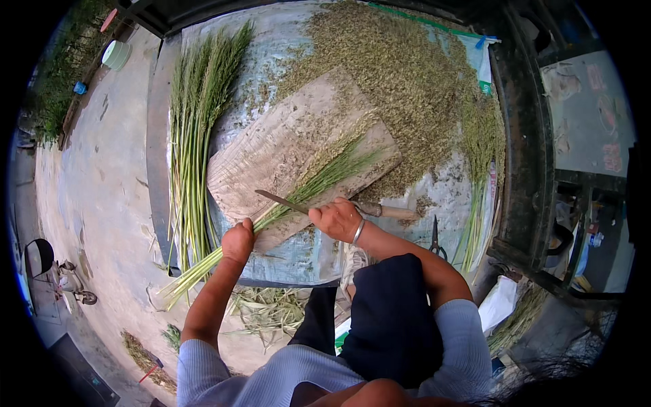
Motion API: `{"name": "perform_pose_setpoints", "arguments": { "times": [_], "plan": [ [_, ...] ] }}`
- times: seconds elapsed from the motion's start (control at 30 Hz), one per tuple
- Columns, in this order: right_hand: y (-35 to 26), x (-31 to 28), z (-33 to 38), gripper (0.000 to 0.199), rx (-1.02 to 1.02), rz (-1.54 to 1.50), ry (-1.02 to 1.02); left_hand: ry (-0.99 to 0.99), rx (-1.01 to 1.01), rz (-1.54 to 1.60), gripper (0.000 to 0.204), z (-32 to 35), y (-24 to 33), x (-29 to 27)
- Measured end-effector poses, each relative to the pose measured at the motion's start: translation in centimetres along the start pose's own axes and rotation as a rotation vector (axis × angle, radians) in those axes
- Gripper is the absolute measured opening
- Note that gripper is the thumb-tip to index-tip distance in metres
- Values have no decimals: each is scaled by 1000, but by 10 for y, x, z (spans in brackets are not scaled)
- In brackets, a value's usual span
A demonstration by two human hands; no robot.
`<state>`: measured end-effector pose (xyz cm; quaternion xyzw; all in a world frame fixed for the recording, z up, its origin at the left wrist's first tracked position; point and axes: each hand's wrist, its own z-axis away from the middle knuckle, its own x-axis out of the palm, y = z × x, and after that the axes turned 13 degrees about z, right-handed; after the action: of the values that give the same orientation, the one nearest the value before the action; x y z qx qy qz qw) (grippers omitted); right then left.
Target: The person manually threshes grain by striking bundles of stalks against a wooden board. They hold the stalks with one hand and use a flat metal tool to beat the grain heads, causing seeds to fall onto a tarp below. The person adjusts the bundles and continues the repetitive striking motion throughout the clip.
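My left hand (238,242) is closed round a bunch of green grass-like stalks (203,266), their bare ends pointing to the lower left. The feathery seed heads of the bunch lie across a worn wooden board (264,152). In my closed right hand (337,219) is a knife (281,201), its dark narrow blade crossing over the stalks toward the left. A wooden handle (395,211) shows just right of that hand; I cannot tell whether it belongs to the knife. Dark scissors (435,237) rest to the right of my right wrist.
A heap of loose seeds (413,81) covers the sheet beyond the board. One stalk bundle (196,122) lies along the left side, another (479,149) at the right. Cut stalk pieces (271,312) litter the ground below. A dark metal frame (522,136) stands along the right edge.
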<state>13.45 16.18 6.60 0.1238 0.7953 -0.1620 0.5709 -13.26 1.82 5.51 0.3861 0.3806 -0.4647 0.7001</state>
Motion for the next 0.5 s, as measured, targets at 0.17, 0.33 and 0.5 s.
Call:
{"name": "perform_pose_setpoints", "arguments": {
  "times": [0.17, 0.33, 0.5],
  "plan": [
    [102, 8, 64, 23, 332, 218, -257, -19, 0, 28, 35, 11, -23, 0],
    [161, -32, 88, 24, 623, 398, -285, -8, -53, 67, 37, 17, -29, 18],
    [129, -52, 100, 28, 752, 411, -143, 8, -63, 112, 36, 16, -15, 21]
  ]
}}
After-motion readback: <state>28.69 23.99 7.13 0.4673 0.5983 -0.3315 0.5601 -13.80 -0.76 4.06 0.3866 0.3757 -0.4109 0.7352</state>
